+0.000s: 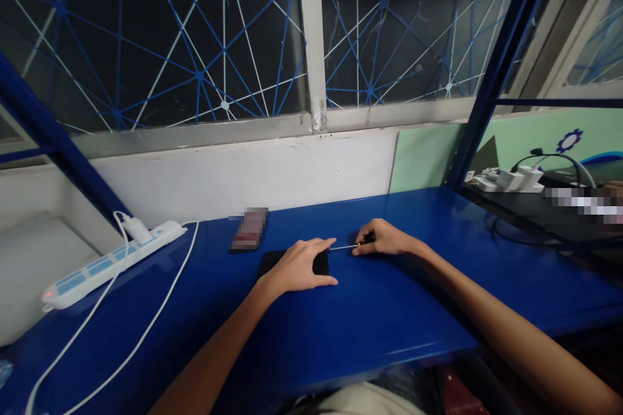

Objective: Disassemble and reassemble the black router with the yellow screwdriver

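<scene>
Two bare hands work at a blue tabletop (389, 324). The left hand (299, 266), thumb and forefinger spread apart, lies over a flat black object (321, 264) on the tabletop. The right hand (382, 238) pinches a thin rod (343, 248) near its yellow-orange part; the rod extends leftward to the object's right edge, though contact there cannot be determined. Beyond and left of the object lies a partly pixelated phone-like item (250, 230); farther left, a white power strip (114, 266).
</scene>
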`<state>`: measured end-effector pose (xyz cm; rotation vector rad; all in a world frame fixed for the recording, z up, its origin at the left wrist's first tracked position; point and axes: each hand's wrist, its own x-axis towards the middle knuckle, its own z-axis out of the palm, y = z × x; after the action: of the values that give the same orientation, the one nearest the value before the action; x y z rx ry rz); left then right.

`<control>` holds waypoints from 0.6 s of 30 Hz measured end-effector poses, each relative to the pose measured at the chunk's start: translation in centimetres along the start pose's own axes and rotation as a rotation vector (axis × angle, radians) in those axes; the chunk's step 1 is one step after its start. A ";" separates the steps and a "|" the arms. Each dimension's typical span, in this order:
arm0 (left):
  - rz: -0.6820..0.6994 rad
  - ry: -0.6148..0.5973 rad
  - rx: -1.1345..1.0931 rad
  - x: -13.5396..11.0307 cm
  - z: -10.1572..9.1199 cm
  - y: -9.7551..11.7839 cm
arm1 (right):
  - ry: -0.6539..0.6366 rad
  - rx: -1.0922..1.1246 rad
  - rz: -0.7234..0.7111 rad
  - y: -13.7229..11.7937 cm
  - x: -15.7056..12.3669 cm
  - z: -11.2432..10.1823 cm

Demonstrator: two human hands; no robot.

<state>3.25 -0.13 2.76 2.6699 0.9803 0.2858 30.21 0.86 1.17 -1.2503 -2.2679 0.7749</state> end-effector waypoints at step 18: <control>0.004 0.003 0.001 0.0 0.1 -0.1 | 0.000 -0.165 0.104 -0.3 -0.1 0.0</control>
<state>3.20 -0.11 2.63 2.6740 0.9762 0.2906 30.05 0.67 1.42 -1.4518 -2.3211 0.6337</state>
